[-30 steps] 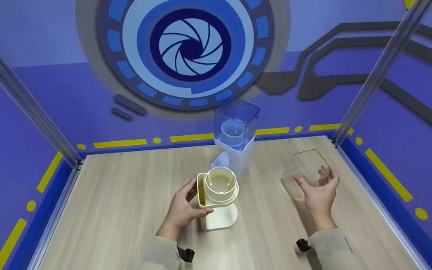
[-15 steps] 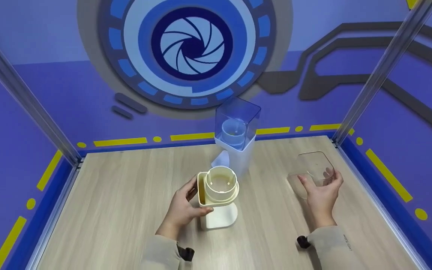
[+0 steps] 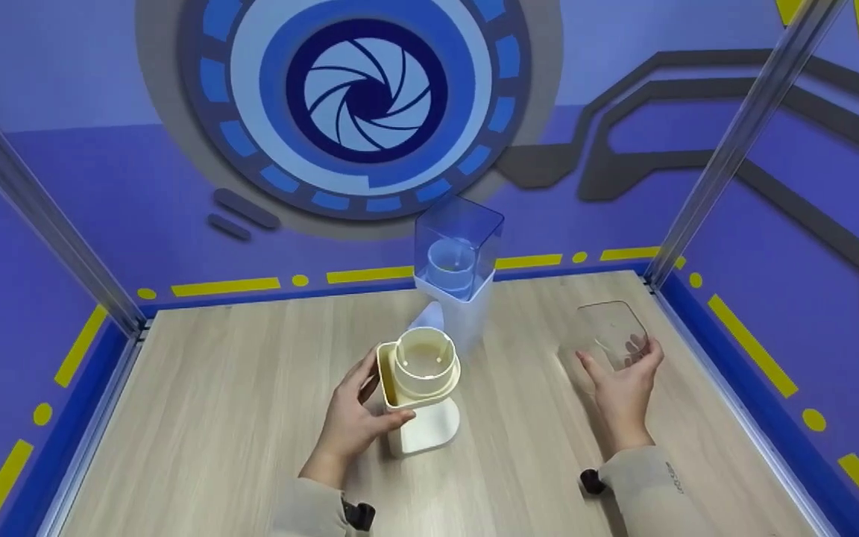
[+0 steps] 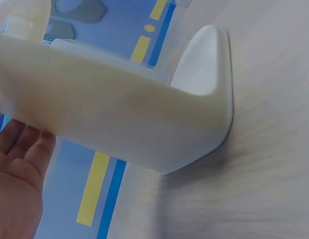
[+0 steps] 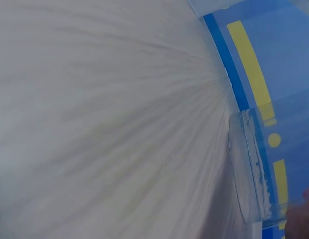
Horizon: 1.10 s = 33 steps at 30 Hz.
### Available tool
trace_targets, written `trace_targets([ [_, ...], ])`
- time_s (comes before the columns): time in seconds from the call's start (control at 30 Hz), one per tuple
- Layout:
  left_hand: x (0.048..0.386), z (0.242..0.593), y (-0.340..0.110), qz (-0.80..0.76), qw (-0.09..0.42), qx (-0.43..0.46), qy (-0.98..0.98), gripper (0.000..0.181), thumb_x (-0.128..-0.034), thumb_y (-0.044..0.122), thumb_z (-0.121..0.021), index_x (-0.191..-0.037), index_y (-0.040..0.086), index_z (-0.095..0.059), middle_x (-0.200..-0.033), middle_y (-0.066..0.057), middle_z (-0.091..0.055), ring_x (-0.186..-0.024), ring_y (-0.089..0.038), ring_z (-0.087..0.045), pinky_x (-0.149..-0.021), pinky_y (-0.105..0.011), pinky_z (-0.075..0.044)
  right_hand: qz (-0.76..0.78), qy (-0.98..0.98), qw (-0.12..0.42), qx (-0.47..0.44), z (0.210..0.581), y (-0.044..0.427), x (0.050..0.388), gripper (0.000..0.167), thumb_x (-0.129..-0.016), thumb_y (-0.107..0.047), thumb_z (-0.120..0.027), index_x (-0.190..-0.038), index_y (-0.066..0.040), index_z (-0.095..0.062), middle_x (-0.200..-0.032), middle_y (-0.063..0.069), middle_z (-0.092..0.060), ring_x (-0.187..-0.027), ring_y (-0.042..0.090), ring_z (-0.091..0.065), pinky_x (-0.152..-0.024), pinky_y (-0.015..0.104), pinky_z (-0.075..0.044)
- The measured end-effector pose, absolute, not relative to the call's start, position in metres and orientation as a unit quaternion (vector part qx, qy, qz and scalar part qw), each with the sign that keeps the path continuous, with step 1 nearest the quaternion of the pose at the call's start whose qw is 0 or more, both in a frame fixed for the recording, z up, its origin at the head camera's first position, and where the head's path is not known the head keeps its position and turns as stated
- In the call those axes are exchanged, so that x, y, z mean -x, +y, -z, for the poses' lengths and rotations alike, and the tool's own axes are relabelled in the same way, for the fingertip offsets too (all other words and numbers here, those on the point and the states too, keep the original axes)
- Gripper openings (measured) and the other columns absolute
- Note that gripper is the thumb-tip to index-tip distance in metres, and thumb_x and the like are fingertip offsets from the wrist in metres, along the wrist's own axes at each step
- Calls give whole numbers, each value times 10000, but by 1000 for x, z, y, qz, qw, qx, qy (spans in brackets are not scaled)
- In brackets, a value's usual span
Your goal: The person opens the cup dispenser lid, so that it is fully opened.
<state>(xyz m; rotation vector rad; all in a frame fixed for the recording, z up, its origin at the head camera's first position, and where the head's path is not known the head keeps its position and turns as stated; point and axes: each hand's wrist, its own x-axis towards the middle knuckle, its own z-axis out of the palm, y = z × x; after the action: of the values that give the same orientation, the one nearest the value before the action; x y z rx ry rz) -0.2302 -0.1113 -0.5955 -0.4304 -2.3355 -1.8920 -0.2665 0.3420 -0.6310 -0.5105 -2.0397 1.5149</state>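
Note:
In the head view, my left hand (image 3: 351, 418) grips the upper left side of a cream plastic dispenser (image 3: 433, 431), thumb in front and fingers behind. The dispenser stands upright on the table, with a round collar (image 3: 425, 362) on top and a flat foot at the front. The left wrist view shows the dispenser's smooth side wall (image 4: 109, 109) and its foot on the table. At the right, my right hand (image 3: 627, 399) holds a clear plastic container (image 3: 610, 324) between thumb and fingers. In the right wrist view the container's edge (image 5: 244, 169) appears close to the tabletop; contact is unclear.
Behind the cream dispenser stands a similar white dispenser (image 3: 463, 317) with a transparent top (image 3: 459, 224). Blue printed walls and metal posts (image 3: 743, 134) enclose the wooden table (image 3: 250, 388) at the back and sides.
My right hand has shifted slightly right with the clear container. The left hand keeps its hold on the dispenser, which stays in place. The head view has turned a little to the right.

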Motion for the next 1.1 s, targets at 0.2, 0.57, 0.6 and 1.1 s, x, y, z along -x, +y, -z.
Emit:
trace_targets([
  [0.2, 231, 594, -114, 616, 82, 104, -777, 1200, -762, 208, -1070, -1732, -7, -396, -1744, -242, -491, -1597, -480, -524, -1309, -484, -454, -550, -774, 250, 191, 632, 344, 266, 1315, -847, -278, -1033, -1764, -93, -109, -1784, 217, -375, -1692, 423, -354, -1411, 582, -321],
  [0.57, 234, 591, -128, 617, 133, 22, -775, 1198, -795, 218, -1056, -1748, 12, -359, -1765, -234, -460, -1668, -409, -447, -1365, -421, -392, -556, -777, 225, 191, 631, 347, 265, 1361, -858, -311, -1026, -1789, -139, -49, -1839, 238, -283, -1726, 476, -278, -1423, 609, -282],
  [0.6, 235, 591, -130, 617, 135, 17, -775, 1204, -797, 216, -1056, -1752, 15, -351, -1771, -234, -451, -1673, -405, -440, -1369, -416, -388, -554, -779, 225, 191, 632, 347, 264, 1359, -856, -316, -1027, -1789, -138, -55, -1832, 239, -296, -1720, 481, -288, -1420, 614, -289],
  [1.1, 244, 585, -151, 613, 180, -129, -759, 1279, -861, 328, -1024, -1811, 175, -181, -1846, -149, -273, -1737, -384, -285, -1449, -602, -238, -545, -788, 225, 178, 634, 349, 263, 1296, -866, -280, -1021, -1776, -100, -115, -1760, 256, -364, -1650, 504, -360, -1364, 653, -356],
])
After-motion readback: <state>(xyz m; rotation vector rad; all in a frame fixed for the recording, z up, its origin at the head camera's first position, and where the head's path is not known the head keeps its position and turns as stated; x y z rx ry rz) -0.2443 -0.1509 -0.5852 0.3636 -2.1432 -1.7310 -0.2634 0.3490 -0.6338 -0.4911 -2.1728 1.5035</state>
